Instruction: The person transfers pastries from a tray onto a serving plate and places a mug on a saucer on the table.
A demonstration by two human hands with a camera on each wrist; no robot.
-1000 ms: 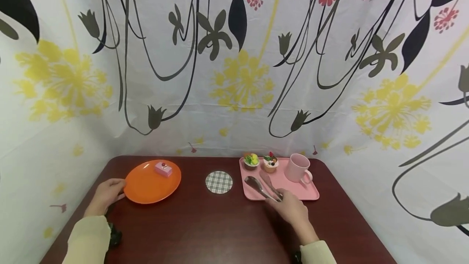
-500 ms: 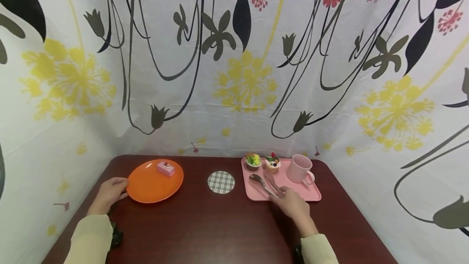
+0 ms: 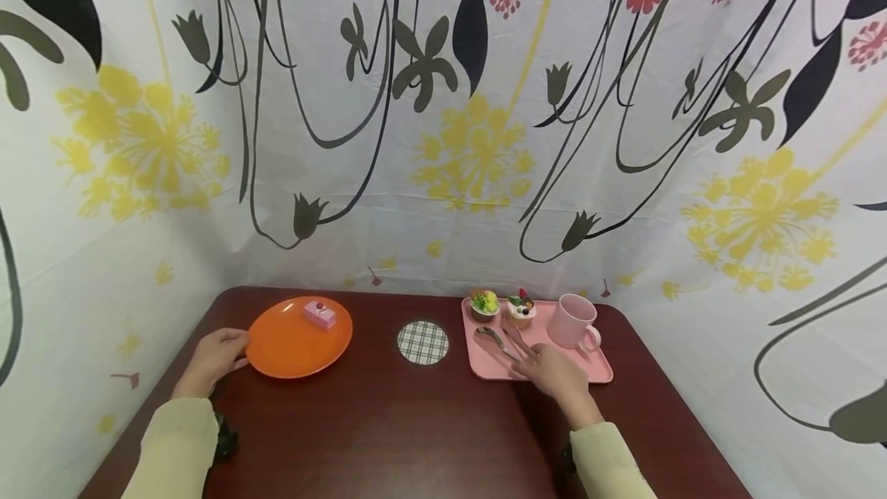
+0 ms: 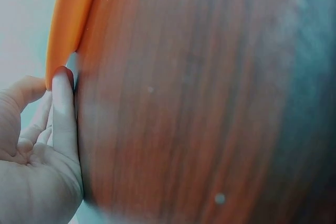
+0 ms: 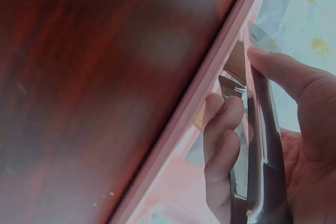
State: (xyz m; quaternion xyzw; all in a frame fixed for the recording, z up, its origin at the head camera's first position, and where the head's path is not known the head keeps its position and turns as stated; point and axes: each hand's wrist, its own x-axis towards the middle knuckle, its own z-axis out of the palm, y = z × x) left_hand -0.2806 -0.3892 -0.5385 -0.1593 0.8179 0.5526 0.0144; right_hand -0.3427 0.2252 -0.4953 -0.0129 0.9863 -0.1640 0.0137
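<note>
My left hand pinches the left rim of an orange plate, its thumb above and a finger beneath in the left wrist view. A square pink toy cake sits on the plate. My right hand holds metal tongs, the thumb on one arm and curled fingers on the other. Their spoon-shaped tip and second tip reach over a pink tray. The second tip is close to a fruit tart; whether they touch, I cannot tell. Beside the tart stands a small cup with green-and-yellow topping.
A pink mug stands on the tray's right side, handle to the right. Between plate and tray lies a round checked coaster. The dark wooden table is bordered at the back and sides by a patterned cloth.
The right hand and tongs have moved slightly forward over the tray, closer to the tart. The left hand stays at the plate's rim. The head view has shifted a little.
</note>
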